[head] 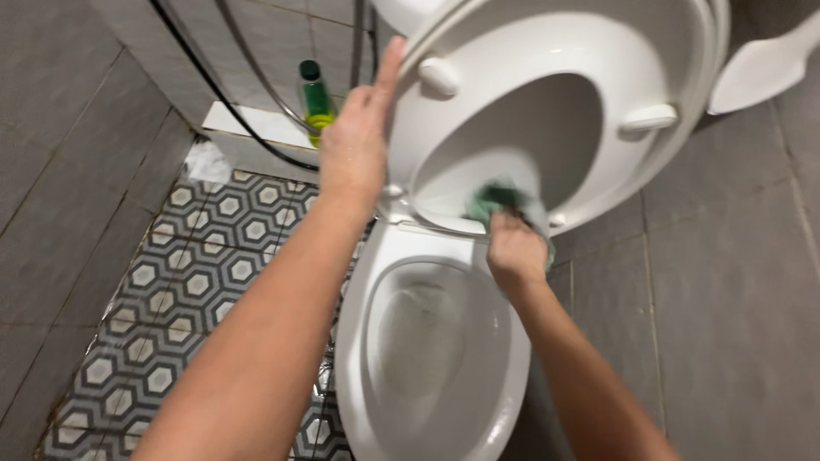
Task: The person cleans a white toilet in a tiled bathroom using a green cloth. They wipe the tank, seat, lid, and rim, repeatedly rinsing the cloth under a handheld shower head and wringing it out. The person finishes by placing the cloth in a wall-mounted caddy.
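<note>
The grey tiled walls [735,282] and the floor [196,282], laid with hexagon-patterned tiles, fill the space around and below both hands. The white toilet bowl [436,367] sits directly beneath the right hand's fingers, its rim open toward the camera. Above it the toilet seat [598,128] is raised upright, with two white bumpers showing on its underside; its left edge lies against the fingers of the left hand [354,145]. Those fingers are stretched out flat and together, palm pressed to the seat's edge, gripping nothing. The right hand [515,252] is closed into a fist around a green cloth [500,201], which bunches out just above its fingers and presses against the lower inner edge of the raised seat. Behind the left hand's fingers, on a pale ledge [256,128] at the wall, stands a clear bottle [315,98] with yellow-green liquid and a dark green cap. Black hoses [213,81] run down the wall to the left of those fingers.
</note>
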